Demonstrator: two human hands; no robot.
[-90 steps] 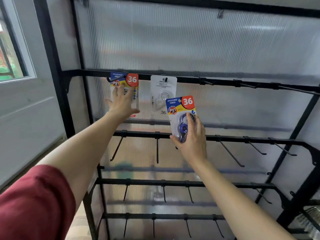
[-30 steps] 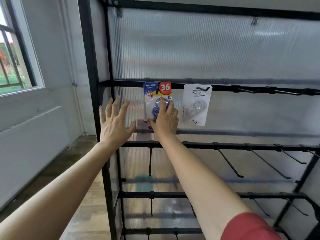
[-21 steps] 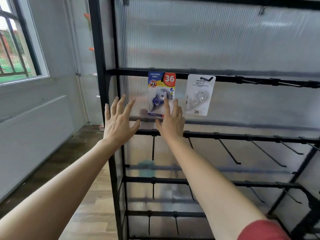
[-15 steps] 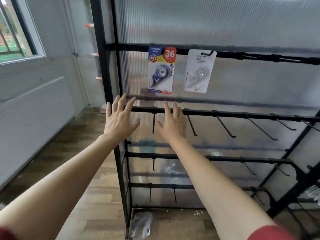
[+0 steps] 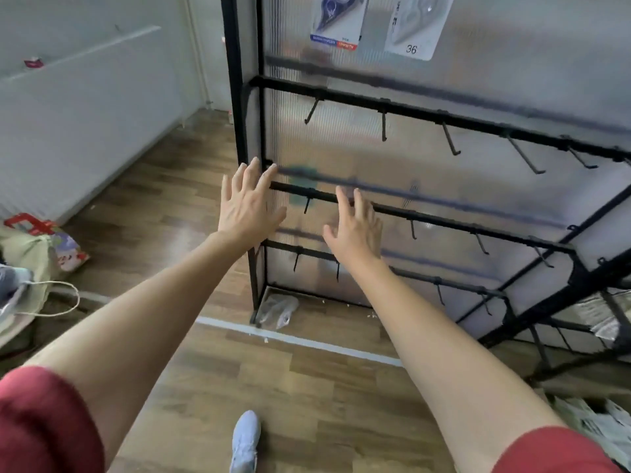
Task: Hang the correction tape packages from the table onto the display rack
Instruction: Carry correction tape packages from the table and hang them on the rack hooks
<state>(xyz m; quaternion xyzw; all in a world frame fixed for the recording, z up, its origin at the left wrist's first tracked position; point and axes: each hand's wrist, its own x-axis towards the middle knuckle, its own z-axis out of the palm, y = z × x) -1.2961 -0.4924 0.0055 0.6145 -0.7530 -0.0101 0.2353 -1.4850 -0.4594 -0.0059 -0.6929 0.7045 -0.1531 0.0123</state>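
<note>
Wooden floor [image 5: 290, 387] runs under a black display rack [image 5: 426, 218]. Before its lower bars the left hand [image 5: 247, 206] and the right hand [image 5: 355, 230] are raised with fingers spread and straight, holding nothing. Higher up, cut by the top edge, the coloured correction tape package [image 5: 336, 25] hangs just beside the white correction tape package [image 5: 415, 29] marked 36. A white shoe [image 5: 245, 442] shows at the bottom.

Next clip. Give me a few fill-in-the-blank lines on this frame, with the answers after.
The left hand and right hand each hold ____.
In view, ____ packages hang on the rack.
The white package, right of the colourful package, is printed with the number ____.
The sleeves are ____ in colour.
Missing words: nothing; two; 36; red.
</note>
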